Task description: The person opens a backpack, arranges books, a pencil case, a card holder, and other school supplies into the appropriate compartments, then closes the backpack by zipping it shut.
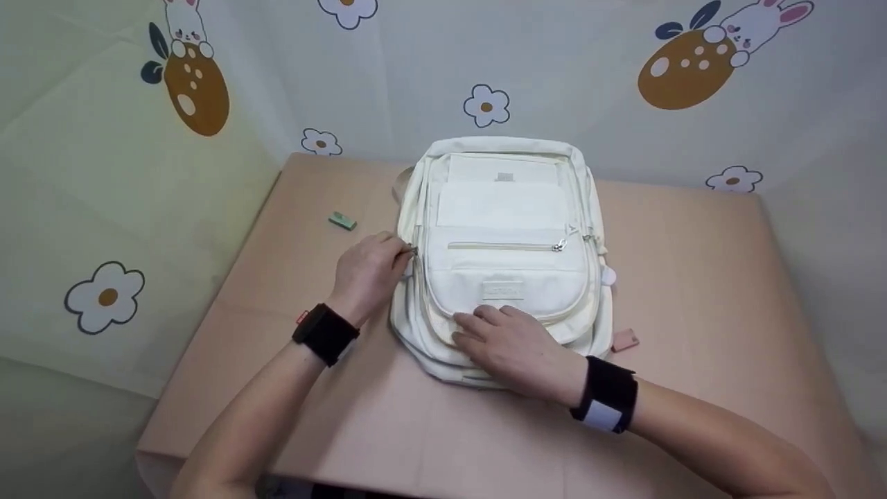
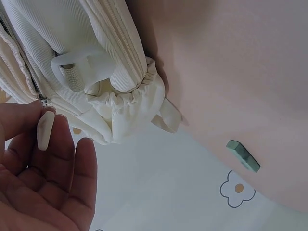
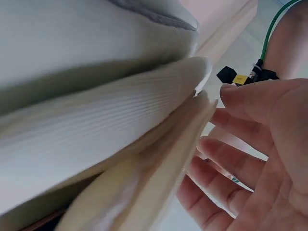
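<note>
A cream-white backpack (image 1: 506, 208) lies front side up on the table, with a horizontal zipped pocket across its front. At its left side my left hand (image 1: 367, 274) pinches a zipper pull (image 2: 45, 130) between thumb and forefinger, the other fingers loosely bent. The zip's dark teeth run up from the pull in the left wrist view. Over the lower front of the bag lies my right hand (image 1: 516, 350), fingers extended and slightly bent. In the right wrist view, its fingers are at the edge of a fabric flap (image 3: 178, 159), beside a gap between the bag's layers.
A small green block (image 1: 342, 220) lies on the pink-beige table (image 1: 693, 291) left of the bag. Close to the bag's lower right side is a small pink block (image 1: 625, 340). A patterned cloth (image 1: 416, 83) hangs behind the table.
</note>
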`<state>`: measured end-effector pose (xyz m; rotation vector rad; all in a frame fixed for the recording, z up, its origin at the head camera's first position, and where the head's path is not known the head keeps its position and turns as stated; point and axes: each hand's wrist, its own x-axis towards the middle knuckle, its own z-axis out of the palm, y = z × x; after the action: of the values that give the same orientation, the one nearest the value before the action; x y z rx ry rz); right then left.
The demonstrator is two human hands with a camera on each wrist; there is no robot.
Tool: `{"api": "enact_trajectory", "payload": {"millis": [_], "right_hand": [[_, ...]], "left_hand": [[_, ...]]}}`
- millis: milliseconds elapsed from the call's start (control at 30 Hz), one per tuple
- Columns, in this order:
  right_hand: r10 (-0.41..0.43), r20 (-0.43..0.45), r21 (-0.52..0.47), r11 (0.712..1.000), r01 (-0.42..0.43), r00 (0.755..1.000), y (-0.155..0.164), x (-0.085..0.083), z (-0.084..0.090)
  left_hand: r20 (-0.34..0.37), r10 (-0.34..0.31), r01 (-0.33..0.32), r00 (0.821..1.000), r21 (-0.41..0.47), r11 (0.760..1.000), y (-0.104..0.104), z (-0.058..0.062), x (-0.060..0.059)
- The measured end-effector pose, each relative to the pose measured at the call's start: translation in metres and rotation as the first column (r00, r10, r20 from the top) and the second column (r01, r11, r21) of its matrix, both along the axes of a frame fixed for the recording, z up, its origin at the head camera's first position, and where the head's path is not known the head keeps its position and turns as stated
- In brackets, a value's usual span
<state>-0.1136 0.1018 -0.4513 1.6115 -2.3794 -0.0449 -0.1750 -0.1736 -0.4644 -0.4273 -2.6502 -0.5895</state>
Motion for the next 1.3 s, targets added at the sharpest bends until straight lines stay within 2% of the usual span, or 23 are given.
{"api": "enact_trajectory", "payload": {"millis": [267, 500, 800, 967, 1133, 1300], "right_hand": [[0.004, 0.024, -0.066, 0.998, -0.002, 1.0, 0.007, -0.006, -0.009], [0.02, 0.05, -0.119, 0.993, -0.014, 0.999, 0.007, -0.011, -0.007], [0.0, 0.001, -0.04, 0.999, 0.0, 1.0, 0.004, -0.012, -0.013], [-0.013, -0.007, -0.022, 1.0, 0.012, 1.0, 0.006, -0.009, -0.019], [-0.021, 0.0, -0.023, 1.0, 0.021, 1.0, 0.006, -0.008, -0.019], [-0.019, -0.014, -0.02, 1.0, 0.019, 1.0, 0.005, -0.01, -0.019]], "left_hand": [[0.017, 0.01, -0.01, 1.0, -0.001, 1.0, 0.001, 0.0, 0.0], [0.035, 0.006, -0.006, 0.999, -0.007, 1.0, 0.001, -0.002, 0.002], [0.037, -0.008, 0.009, 0.999, -0.024, 1.0, 0.002, -0.001, 0.003], [0.053, -0.014, 0.016, 0.998, -0.039, 0.999, 0.005, -0.002, 0.012], [0.019, -0.027, 0.028, 0.999, -0.055, 0.998, 0.009, -0.002, 0.023], [-0.001, -0.066, 0.066, 0.998, -0.07, 0.995, 0.011, -0.001, 0.036]]}}
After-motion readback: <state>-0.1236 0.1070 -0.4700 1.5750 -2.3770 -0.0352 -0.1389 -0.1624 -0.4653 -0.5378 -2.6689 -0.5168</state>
